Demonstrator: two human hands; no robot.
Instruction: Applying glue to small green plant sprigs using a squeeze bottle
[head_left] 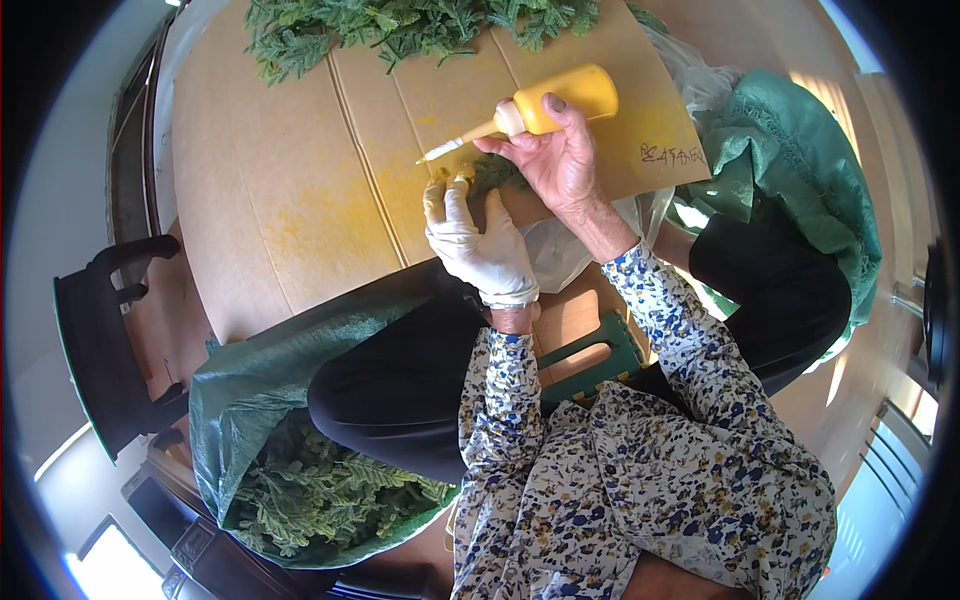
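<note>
My right hand [562, 165], bare, grips a yellow squeeze bottle [580, 98] with a long narrow nozzle. The bottle lies tilted in it, its tip pointing left and down, just above the fingertips of the other hand. A white glove with yellow-stained fingertips covers my left hand [482, 248]. Its fingers are closed round a small green artificial pine sprig [497, 172], partly hidden by both hands. Beneath them is a cardboard sheet [290, 190] dusted with yellow stains. Whether the nozzle touches the sprig I cannot tell.
Green pine sprigs [420, 28] are heaped along the cardboard's far edge. An open green sack [270, 375] by my left leg holds more pine branches [320, 485]. Another green sack [800, 150] stands at the right. A black chair [115, 330] is at the left.
</note>
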